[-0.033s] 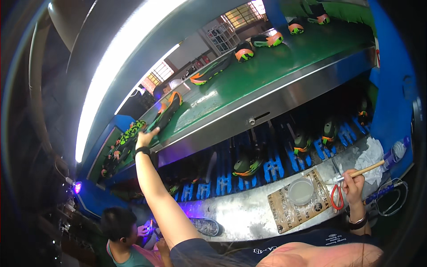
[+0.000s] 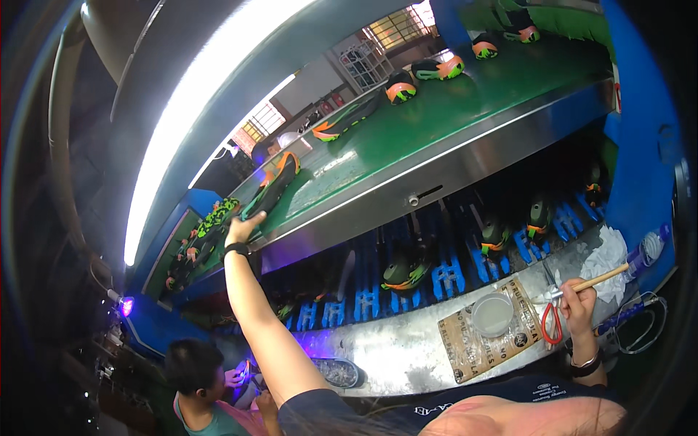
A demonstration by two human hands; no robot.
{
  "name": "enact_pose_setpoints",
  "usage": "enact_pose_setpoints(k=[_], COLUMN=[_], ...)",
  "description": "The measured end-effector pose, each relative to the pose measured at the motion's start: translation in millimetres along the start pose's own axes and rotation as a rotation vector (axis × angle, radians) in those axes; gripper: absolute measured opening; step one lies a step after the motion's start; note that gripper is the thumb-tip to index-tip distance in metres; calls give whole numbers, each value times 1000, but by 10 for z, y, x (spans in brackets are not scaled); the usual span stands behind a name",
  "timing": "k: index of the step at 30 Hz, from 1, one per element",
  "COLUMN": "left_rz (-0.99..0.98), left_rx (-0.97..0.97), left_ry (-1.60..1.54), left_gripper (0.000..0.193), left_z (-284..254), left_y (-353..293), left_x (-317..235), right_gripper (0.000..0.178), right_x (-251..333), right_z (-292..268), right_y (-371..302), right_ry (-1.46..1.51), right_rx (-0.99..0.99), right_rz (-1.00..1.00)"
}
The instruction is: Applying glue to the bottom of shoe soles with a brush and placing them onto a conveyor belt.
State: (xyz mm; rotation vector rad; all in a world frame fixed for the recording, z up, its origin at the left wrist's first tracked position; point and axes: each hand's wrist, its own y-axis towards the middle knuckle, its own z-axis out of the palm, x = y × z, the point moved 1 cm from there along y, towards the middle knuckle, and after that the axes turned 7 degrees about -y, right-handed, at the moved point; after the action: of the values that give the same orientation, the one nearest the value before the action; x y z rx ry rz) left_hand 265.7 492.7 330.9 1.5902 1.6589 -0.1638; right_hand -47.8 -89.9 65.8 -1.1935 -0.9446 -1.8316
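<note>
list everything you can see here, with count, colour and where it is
shoe at the left hand: one, black, green and orange, left end of the upper belt
other shoes on the belt: at least five, black with orange, spaced toward the far end
conveyor belt: one, green, upper level
shoes on blue holders: several, dark with green and orange, lower level
brush: one, pale wooden handle, in the right hand
small bowl: one, clear, on brown cardboard
scissors: one, red handles, beside the bowl
co-worker: one, lower left
left hand: raised, touching the shoe
right hand: holding the brush
</note>
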Motion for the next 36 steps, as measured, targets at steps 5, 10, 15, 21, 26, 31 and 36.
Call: enact_pose_setpoints(k=[5, 10, 15, 21, 26, 31, 36], left_rz=[-50, -9, 33, 21, 120, 285, 350], left_rx=[-151, -257, -119, -414, -500, -573, -528], left_ry=[156, 128, 175, 116, -261, -481, -982], left_gripper=[65, 68, 88, 76, 74, 96, 64], left_z=[172, 190, 376, 395, -81, 204, 529], left_y=[-24, 11, -151, -245, -561, -871, -739], left_x=[-204, -343, -536, -418, -1113, -1252, -877], right_gripper=[10, 11, 11, 11, 11, 10, 8], right_x=[92, 172, 248, 241, 239, 260, 346], right_z=[1, 124, 187, 122, 104, 79, 129], right_y=[-98, -156, -252, -199, -292, -365, -440], right_ry=[-8, -9, 16, 32, -12, 31, 29], right_rx=[-25, -5, 17, 15, 22, 24, 60], right_rz=[-16, -43, -49, -90, -58, -65, -68])
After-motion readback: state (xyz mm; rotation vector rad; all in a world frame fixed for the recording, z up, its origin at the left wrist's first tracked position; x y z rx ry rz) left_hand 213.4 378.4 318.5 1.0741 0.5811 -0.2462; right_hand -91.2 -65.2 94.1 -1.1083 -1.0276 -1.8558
